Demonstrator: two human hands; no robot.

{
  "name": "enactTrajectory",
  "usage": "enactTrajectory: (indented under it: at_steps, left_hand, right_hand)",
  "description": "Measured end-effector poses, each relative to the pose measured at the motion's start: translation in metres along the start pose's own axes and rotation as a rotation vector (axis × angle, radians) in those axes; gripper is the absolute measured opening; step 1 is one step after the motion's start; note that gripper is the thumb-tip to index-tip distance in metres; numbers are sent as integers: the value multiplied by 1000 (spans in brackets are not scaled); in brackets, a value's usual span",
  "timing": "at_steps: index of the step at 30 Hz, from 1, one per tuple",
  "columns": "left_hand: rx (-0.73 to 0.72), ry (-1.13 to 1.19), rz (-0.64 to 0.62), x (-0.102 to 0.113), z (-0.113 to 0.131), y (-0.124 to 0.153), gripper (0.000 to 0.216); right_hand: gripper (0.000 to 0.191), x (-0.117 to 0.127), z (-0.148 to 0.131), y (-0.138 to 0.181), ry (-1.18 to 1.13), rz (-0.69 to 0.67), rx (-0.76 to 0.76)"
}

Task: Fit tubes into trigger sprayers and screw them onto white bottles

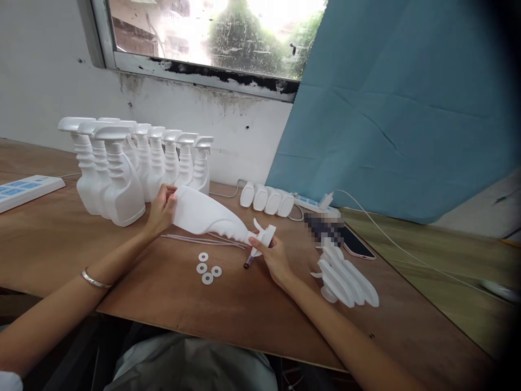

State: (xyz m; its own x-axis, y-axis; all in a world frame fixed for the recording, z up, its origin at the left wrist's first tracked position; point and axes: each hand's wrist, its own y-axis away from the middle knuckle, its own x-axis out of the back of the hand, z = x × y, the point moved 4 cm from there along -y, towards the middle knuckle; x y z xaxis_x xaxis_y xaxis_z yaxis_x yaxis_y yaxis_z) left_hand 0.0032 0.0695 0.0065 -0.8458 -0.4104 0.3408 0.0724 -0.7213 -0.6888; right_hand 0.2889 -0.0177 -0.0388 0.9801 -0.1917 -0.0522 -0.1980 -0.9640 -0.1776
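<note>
A white spray bottle (207, 214) is held tilted on its side above the table, its base to the left and its neck to the right. My left hand (163, 208) is closed on the base end. At the neck, my right hand (272, 252) grips a white trigger spray head (264, 239); whether the head is screwed on I cannot tell. A dark-tipped pen-like item (248, 262) shows just below the spray head. Thin white tubes (195, 239) lie under the bottle. Several white ring washers (207, 278) rest on the table in front.
Several assembled spray bottles (122, 190) stand at the back left. Bottles lying down (266, 200) are by the wall. Several loose spray heads (345, 279) and a phone (358, 241) lie right. Power strips (30, 191) sit at both sides.
</note>
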Motion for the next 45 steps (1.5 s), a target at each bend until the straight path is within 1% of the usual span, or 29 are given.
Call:
enactTrajectory:
  at_steps: [1,2,3,4,6,8,9,10,12,14,16,19,22,25,27,31,33,35,36,38,40,41,43,45]
  left_hand:
    - [-48,-62,20,1,4,1,26]
    - [-125,-134,39,3,11,2,31]
    - [-226,-208,43,3,20,5,37]
    - [-343,-280,20,2,31,8,44]
    - [-569,-392,-111,-5,54,21,56]
    - [-752,-441,-302,-17,76,39,68]
    - [-832,-452,-372,-23,86,48,72]
    - [-895,-465,-425,-29,94,57,72]
    - [-968,-499,-473,-38,105,71,66]
    - [-995,-525,-468,-44,109,80,55]
    - [-1013,-515,-435,-45,108,83,45]
    - [-1024,-456,-350,-41,104,84,36]
    - [-1019,-444,-286,-36,103,84,36]
    - [-1004,-526,-330,-38,107,84,35]
    - [-991,-611,-369,-40,110,84,39]
    - [-921,-784,-370,-40,109,80,47]
    - [-901,-821,-389,-36,106,78,43]
    - [-892,-786,-389,-27,103,73,36]
    - [-874,-751,-365,-20,101,69,34]
    - [-781,-684,-257,-1,95,55,35]
    - [-608,-660,-112,21,83,37,40]
    - [-511,-662,-32,32,75,28,44]
    - [-338,-663,88,49,59,14,55]
    - [-232,-662,148,60,44,4,63]
  right_hand:
    - [38,0,0,0,-10,3,-1]
    - [39,-1,1,0,-18,6,-5]
    - [39,-1,2,0,-20,8,-12]
    - [40,-2,2,1,-18,5,-21]
    - [42,-6,3,4,4,-14,-36]
    - [44,-11,2,8,53,-59,-26]
    - [45,-14,1,11,88,-84,-7]
    - [44,-16,-1,14,126,-104,20]
    - [43,-20,-5,20,210,-125,98]
    - [40,-23,-9,24,291,-136,169]
    - [38,-25,-10,28,353,-161,205]
    - [37,-27,-11,31,374,-197,229]
    - [34,-27,-12,33,357,-201,242]
    - [35,-27,-11,30,299,-181,237]
    - [36,-26,-8,27,223,-166,208]
    - [38,-20,0,19,75,-106,63]
    - [41,-17,1,16,-16,-80,37]
    - [44,-15,0,13,-121,-103,55]
    - [45,-15,-2,12,-154,-124,68]
    - [44,-14,-3,10,-152,-148,77]
    - [40,-12,-3,8,-88,-137,72]
    - [39,-11,-3,8,-53,-122,72]
    - [36,-11,-2,8,3,-115,85]
    - [33,-12,-2,9,61,-132,116]
